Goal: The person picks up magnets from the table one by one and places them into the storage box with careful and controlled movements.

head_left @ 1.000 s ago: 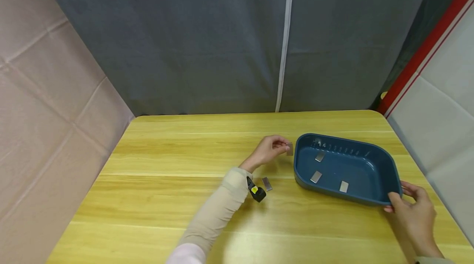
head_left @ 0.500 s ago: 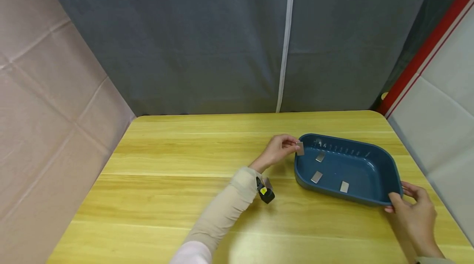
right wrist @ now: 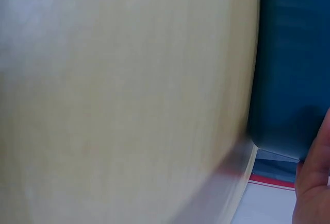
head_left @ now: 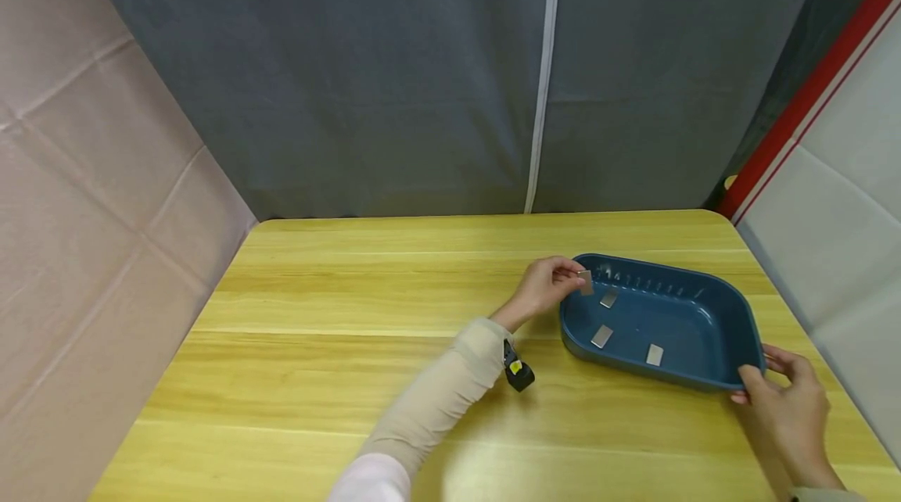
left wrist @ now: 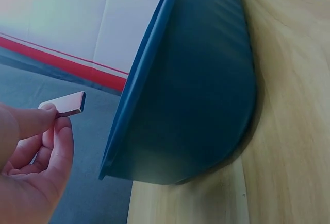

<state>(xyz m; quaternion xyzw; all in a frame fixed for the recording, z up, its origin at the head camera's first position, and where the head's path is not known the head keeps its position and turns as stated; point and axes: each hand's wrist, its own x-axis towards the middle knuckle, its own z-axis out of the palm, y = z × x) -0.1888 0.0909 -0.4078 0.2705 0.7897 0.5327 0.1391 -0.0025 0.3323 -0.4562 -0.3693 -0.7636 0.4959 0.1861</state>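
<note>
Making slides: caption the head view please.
Left hand pinches a thin metallic block at a blue bin holding three more blocks; right hand grips the bin's corner.

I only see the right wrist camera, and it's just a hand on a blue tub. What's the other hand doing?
Observer: The left hand is pinching a small flat metallic rectangle.
Operator: Ooh! Is anything inside the tub?
Observer: Yes, three similar rectangles lie apart on the floor of the tub.
Operator: Where's the thumb of the hand I see?
Observer: The right hand has its thumb over the tub's rim, at the near right corner.
</note>
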